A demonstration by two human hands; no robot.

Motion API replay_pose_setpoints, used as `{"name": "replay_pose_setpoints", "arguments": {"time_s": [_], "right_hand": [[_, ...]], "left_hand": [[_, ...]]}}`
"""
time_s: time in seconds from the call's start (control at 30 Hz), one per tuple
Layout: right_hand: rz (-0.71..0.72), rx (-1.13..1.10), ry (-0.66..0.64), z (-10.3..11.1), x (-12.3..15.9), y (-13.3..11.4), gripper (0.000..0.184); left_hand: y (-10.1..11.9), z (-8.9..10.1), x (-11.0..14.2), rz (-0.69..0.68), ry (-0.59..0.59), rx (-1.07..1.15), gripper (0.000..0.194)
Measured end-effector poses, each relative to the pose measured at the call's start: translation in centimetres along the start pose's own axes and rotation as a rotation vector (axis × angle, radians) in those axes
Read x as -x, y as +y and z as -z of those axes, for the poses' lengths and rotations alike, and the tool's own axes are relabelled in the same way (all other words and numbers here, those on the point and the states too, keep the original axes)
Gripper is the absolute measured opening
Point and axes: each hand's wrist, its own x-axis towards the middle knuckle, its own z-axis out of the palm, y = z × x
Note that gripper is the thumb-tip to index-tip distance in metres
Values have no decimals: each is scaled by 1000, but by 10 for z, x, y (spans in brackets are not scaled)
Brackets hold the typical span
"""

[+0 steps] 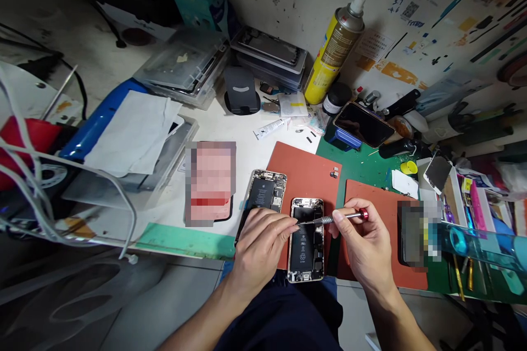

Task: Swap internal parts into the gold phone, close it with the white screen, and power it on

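At the front of the bench, the opened phone (307,244) lies on a red-brown mat (304,162), directly before you, its battery and inner parts exposed. Your right hand (368,241) grips a screwdriver (325,220) by its handle, thumb against fingers, the red cap outward. Your left hand (261,241) has thumb and forefinger pinched closed at the bit, above the phone's left edge; whether a screw sits between them cannot be told.

Step in hand, as judged: small-fastener work, with the bit being loaded or cleared. The next move appears to call for a steady driver, tipped up from its near-level lie, and a light touch clear of the battery.

Orientation: the phone's long axis runs away from you, one short end toward your lap, the other toward the wall. The screwdriver lies across that axis, bit to the left. A second opened phone (263,192) lies to the left, partly beneath your left hand.
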Motion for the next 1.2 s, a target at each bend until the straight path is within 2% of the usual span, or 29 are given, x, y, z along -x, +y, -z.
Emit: {"name": "replay_pose_setpoints", "arguments": {"time_s": [0.5, 0.83, 1.2], "right_hand": [[45, 105, 60, -3, 5, -9, 28], [100, 155, 37, -3, 7, -14, 25], [84, 159, 45, -2, 7, -13, 25]], "left_hand": [[-1, 0, 1, -10, -8, 6, 27], [0, 0, 1, -6, -3, 13, 28], [2, 1, -3, 2, -3, 2, 23]]}}
